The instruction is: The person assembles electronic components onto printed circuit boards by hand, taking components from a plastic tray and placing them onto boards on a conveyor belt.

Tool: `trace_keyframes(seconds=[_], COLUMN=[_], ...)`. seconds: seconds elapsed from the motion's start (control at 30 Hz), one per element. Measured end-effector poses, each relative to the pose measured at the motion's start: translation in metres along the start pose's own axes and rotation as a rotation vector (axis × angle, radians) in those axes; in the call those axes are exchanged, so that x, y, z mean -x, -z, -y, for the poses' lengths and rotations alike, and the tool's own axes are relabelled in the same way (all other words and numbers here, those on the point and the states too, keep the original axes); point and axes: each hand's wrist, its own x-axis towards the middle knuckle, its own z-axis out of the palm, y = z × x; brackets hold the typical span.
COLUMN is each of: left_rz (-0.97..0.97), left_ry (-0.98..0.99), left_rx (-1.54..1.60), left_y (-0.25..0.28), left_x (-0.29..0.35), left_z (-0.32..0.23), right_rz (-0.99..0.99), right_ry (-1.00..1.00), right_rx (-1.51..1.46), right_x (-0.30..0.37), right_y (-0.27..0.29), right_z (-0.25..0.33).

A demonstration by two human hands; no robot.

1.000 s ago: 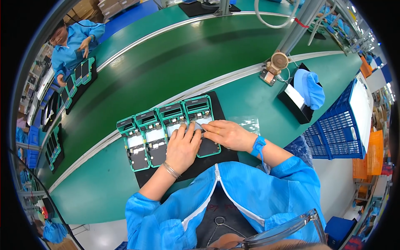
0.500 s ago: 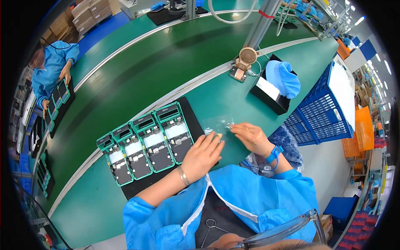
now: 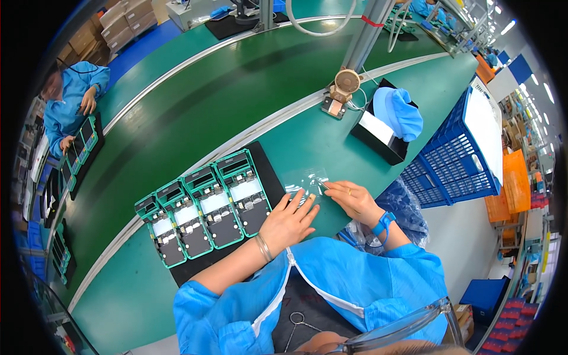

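The left hand rests with fingers loosely spread at a clear plastic sheet on the green bench, and the right hand, just beside it, pinches a slim shiny tool at the sheet. To their left, four green-rimmed housings lie in a row on a black mat. Farther off stand a black box holding a blue cap and, beyond, a co-worker handling green-framed units.
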Motion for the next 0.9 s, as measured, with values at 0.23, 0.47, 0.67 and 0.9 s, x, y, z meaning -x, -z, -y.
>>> trace_keyframes(seconds=[0.23, 0.47, 0.67, 0.9], left_rz=[-0.111, -0.327, -0.237, -0.274], left_ry=[-0.007, 0.396, 0.552, 0.549], left_rx=[0.009, -0.151, -0.236, -0.222], left_y=[0.015, 0.082, 0.090, 0.082], left_x=[0.008, 0.100, 0.129, 0.133], left_z=[0.003, 0.035, 0.037, 0.042], right_rz=[-0.012, 0.038, 0.094, 0.099], right_ry=[0.149, 0.315, 0.455, 0.489], right_rx=[0.107, -0.182, -0.143, -0.101], right_x=[-0.052, -0.105, -0.142, -0.150], right_y=[-0.004, -0.047, -0.108, -0.129], right_z=[0.015, 0.065, 0.078, 0.076])
